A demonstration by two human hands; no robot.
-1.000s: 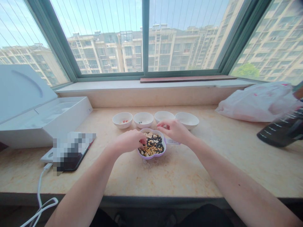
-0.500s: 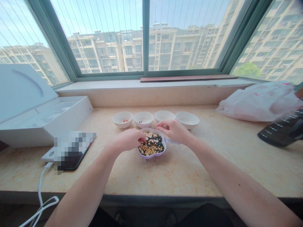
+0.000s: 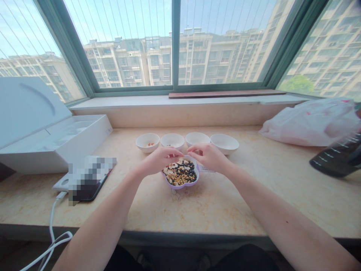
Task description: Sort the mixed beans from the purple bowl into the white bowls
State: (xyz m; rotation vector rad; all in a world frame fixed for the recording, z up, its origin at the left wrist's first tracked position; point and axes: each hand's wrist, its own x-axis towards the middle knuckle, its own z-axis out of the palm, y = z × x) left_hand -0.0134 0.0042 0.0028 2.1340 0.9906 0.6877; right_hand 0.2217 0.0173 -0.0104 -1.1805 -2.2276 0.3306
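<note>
A purple-rimmed, lobed bowl (image 3: 184, 186) stands before me, filled with black beans, yellow beans and pale peanut pieces. Over its far left part is my left hand (image 3: 159, 161), fingers bent and pinched near the far rim; whatever they hold is too small to make out. My right hand (image 3: 211, 156) hovers past the bowl's far right side with fingers curled together, its fingertips close to the left ones. Whether it holds anything is hidden. Just beyond both hands are white bowls: one with a few red and pale bits (image 3: 147, 145), another with some dark beans (image 3: 172, 141).
Two more white bowls, one at mid-right (image 3: 197, 138) and one at the row's end (image 3: 225, 143), complete the row. An open white box (image 3: 84, 137) and a phone (image 3: 90, 190) with a cable lie left. Right are a plastic bag (image 3: 307, 124) and a dark jug (image 3: 332, 162).
My left hand has lifted from the beans and moved right and away from me, toward the right fingertips. The right hand has stayed nearly in place.
</note>
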